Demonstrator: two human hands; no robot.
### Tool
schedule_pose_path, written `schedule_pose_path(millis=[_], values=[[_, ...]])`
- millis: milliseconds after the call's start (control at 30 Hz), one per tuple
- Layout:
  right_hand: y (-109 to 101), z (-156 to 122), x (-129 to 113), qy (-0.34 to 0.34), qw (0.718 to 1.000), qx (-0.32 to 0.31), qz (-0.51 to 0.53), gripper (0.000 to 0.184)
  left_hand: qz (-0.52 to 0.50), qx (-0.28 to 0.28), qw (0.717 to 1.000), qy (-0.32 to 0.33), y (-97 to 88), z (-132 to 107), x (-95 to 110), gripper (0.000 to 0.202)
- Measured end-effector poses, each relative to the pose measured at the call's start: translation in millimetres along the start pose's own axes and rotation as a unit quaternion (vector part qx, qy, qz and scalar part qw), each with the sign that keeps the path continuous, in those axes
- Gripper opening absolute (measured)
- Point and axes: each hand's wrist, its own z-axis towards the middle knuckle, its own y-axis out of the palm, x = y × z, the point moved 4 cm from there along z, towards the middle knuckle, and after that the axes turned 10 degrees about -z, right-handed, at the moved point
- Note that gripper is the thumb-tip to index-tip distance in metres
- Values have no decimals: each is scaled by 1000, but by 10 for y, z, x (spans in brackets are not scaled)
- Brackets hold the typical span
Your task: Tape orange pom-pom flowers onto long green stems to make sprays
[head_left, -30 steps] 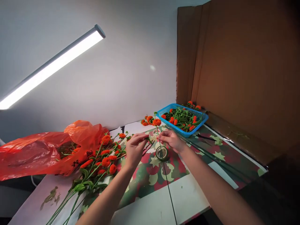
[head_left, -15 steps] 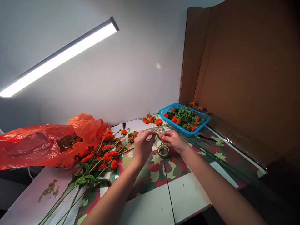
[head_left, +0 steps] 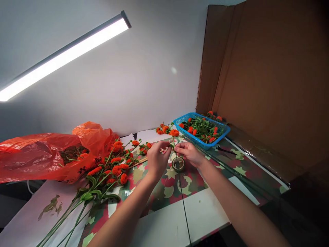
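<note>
Between my two hands an orange fuzzy flower (head_left: 174,133) stands upright on a long, thin green stem (head_left: 184,206) that runs down towards me past the table edge. My left hand (head_left: 158,157) is closed, thumb and forefinger pinching at the stem just below the bloom. From the other side my right hand (head_left: 189,153) pinches the same spot, its fingertips close to the left ones. A small green piece shows at the pinch; whether it is leaf or tape I cannot tell. Right below the hands lies a roll of dark green tape (head_left: 178,164).
Several finished-looking orange flowers (head_left: 117,169) with leaves lie at the left, beside a red plastic bag (head_left: 53,154). A blue basket (head_left: 205,145) of flowers and greenery stands at the back right. Long green stems (head_left: 231,168) lie right of my hands. Cardboard (head_left: 262,85) walls the right side.
Both hands keep their pinch below the bloom, with only slight finger movement. The whole view has shifted a little.
</note>
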Motion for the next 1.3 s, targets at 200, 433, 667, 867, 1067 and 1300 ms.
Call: schedule_pose_path(millis=[200,433,667,867,1067,1300], values=[[-11,8,-26,-21,1000,13,-4,30,-310,-13,896,-317,178,-278,-140,27],[2,-14,-124,-57,997,45,-24,29,-363,-13,860,-359,219,-320,-51,34],[4,0,-109,-69,991,105,-40,27,-368,73,854,-361,231,-302,-9,34],[53,-20,-85,-85,983,134,-95,21,-374,110,855,-342,223,-365,-2,37],[115,-39,-76,-99,980,131,-112,19,-348,99,880,-308,132,-378,-84,27],[138,-45,-68,-34,995,84,-51,24,-235,-41,933,-271,-103,-226,-123,27]])
